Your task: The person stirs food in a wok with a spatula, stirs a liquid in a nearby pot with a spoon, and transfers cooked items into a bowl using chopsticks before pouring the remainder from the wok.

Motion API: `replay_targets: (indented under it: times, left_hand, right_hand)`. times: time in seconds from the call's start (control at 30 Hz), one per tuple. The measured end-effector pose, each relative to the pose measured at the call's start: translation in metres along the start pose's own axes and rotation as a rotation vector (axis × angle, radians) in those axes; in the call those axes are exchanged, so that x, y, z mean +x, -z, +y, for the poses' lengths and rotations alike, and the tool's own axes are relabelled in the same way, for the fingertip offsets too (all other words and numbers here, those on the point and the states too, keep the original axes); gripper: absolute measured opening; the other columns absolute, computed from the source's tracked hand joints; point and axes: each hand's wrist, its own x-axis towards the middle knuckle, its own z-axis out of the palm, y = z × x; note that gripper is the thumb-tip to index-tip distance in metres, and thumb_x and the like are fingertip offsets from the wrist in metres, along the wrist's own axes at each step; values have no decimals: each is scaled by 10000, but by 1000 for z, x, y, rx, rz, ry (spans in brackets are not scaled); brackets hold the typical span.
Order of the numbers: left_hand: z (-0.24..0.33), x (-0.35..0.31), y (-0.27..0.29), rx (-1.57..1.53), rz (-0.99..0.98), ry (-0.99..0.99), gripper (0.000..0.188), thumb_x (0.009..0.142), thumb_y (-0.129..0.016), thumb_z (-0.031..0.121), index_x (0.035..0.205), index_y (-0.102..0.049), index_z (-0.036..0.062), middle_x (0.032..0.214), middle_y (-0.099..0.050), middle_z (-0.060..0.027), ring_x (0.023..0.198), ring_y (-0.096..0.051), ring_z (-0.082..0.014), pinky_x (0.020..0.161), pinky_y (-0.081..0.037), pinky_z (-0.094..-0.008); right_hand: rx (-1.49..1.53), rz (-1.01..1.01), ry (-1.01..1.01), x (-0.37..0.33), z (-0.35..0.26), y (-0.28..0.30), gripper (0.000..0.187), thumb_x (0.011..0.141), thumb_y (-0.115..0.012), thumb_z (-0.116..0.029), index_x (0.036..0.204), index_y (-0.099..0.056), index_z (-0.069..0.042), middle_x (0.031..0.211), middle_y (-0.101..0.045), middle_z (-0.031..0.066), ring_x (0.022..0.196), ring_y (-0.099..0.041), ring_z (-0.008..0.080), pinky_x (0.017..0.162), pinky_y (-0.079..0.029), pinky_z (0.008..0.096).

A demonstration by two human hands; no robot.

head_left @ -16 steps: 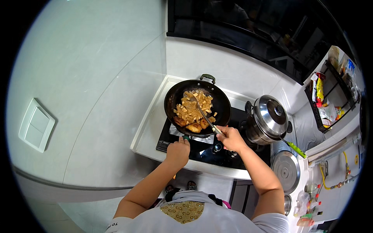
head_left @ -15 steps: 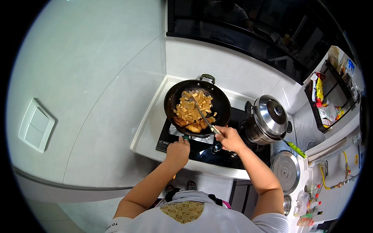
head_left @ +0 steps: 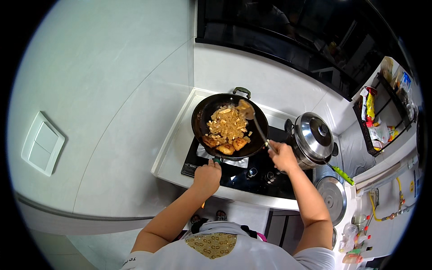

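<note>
A dark wok stands on the black glass hob, its far loop handle pointing away from me. My left hand is closed round the green-tipped near handle. My right hand grips a long metal spatula, whose blade is lifted at the wok's right inner wall with some food on it. Pale brown sliced food is heaped in the middle of the wok. Several browned, fried pieces lie along the near side, apart from most of the heap.
Right of the wok, a lidded steel pot stands on the hob; a green-handled utensil sticks out beside it. A round metal lid and several bottles are on the right counter. A black rack holds packets.
My right hand has moved right, swinging the spatula's blade from the middle of the heap up to the wok's right side. My left hand stays on the handle.
</note>
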Motion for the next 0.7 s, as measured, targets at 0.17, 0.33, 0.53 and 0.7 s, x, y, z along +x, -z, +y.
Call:
replay_targets:
  times: [0.17,0.33,0.53,0.7]
  left_hand:
    - [-1,0,1,13,11,-5,400,684,-632,96,1052,-598,-55,1112,-602,-258,762,-659,-283,636,-538,-362]
    - [2,2,2,29,21,-29,399,681,-610,77,1053,-610,-64,1100,-606,-277,748,-662,-270,640,-534,-358]
    - [-1,-2,-2,-34,89,-29,384,685,-607,76,1043,-607,-61,1081,-617,-256,745,-660,-264,640,-533,-351]
    - [2,-2,5,-15,61,-9,361,675,-614,72,1016,-617,-46,1074,-623,-248,742,-660,-251,631,-532,-343]
  right_hand:
    - [19,-90,-158,32,1,3,340,854,-560,-120,1186,-605,-60,713,-654,173,494,-622,218,507,-514,335]
    - [1058,-395,-435,76,26,-52,221,910,-521,-166,1059,-568,-10,715,-624,76,410,-495,116,336,-424,240]
    - [1475,-576,-508,60,29,-76,207,906,-538,-190,1033,-555,-27,748,-632,80,431,-502,93,342,-430,182]
    - [1333,-497,-297,25,27,-46,446,903,-547,-158,1292,-440,31,765,-628,107,393,-495,114,322,-409,211]
